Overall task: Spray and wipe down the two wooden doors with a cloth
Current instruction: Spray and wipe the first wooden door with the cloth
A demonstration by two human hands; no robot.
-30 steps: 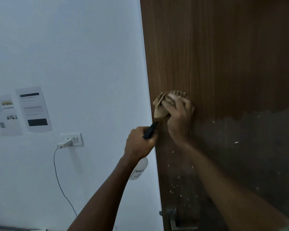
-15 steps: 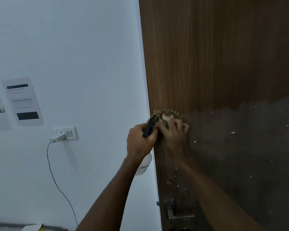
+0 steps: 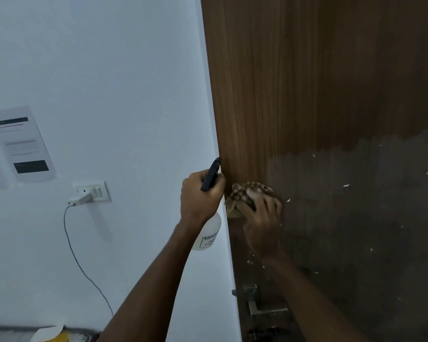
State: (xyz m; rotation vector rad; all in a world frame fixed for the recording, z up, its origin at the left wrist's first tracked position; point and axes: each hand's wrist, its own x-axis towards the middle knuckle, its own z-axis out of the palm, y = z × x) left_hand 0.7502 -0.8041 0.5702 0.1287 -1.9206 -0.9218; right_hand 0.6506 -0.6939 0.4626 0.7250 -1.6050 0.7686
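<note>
Change since the earlier frames: we see the right hand and its cloth lower on the door than a second ago, down from the clean brown grain to the edge of the dull band; the left hand has stayed beside the door's edge.
Wooden door [image 3: 331,95]: we find it filling the right half of the view, warm brown above and dull grey-brown below, with a ragged boundary between the two and pale flecks scattered over the lower part.
Wall [image 3: 97,70]: we note a plain white surface left of the door.
Right hand [image 3: 263,218]: we see it pressed flat against the door close to its left edge, fingers curled over the cloth and gripping it; it is motion-blurred.
Left hand [image 3: 199,196]: we see it closed in a fist around the neck of the spray bottle, just beside the door's edge and near the right hand.
Spray bottle [image 3: 208,233]: we observe a translucent white body with a label hanging below the left fist, and its black head projecting up towards the door's edge.
Cloth [image 3: 242,196]: we see a bunched tan rag with a dark pattern, held against the door under the right fingers.
Papers [image 3: 22,144]: we see printed sheets fixed to the wall at far left.
Door handle [image 3: 260,307]: we see a metal lever low on the door.
Wall socket [image 3: 94,191]: we note a white plug in it, its cable hanging down.
</note>
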